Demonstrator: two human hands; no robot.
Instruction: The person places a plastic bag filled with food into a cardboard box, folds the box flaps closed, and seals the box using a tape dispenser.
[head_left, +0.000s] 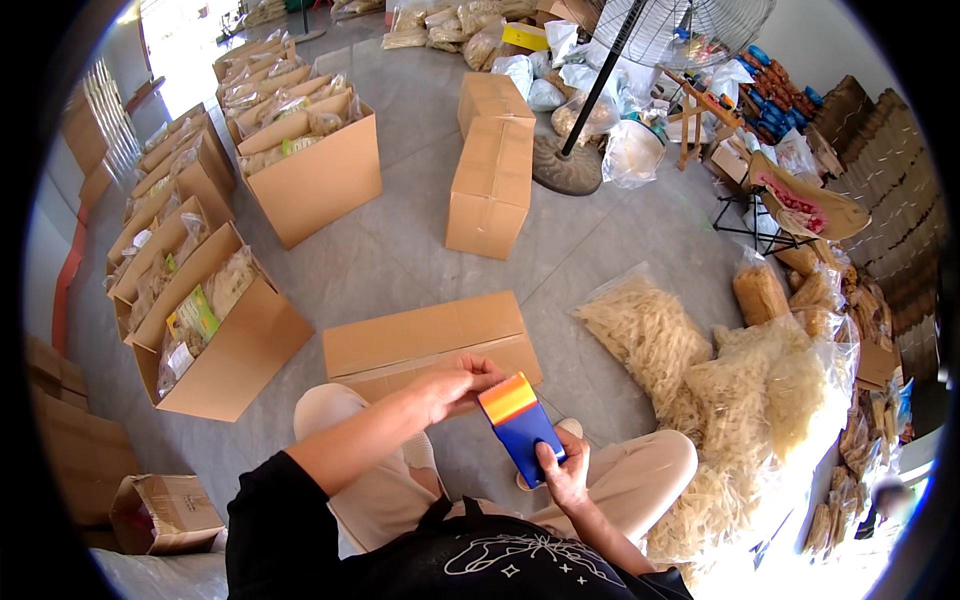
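My right hand (566, 465) holds a blue tape dispenser (525, 439) by its lower end, thumb on top. The dispenser's other end is orange and yellow with a toothed edge, and it points up and away from me. At that toothed end is my left hand (461, 386), its fingers bent close to the edge; whether they pinch the tape's end cannot be seen. Below both hands, on the floor before my knees, lies a closed cardboard box (427, 337) with a seam along its top.
Rows of open cardboard boxes (322, 172) packed with bagged goods stand at the left. Two closed boxes (491, 180) stand ahead, beside a pedestal fan's round base (568, 166). Large clear bags of pale dried strips (645, 330) lie at the right, near a folding chair (810, 202).
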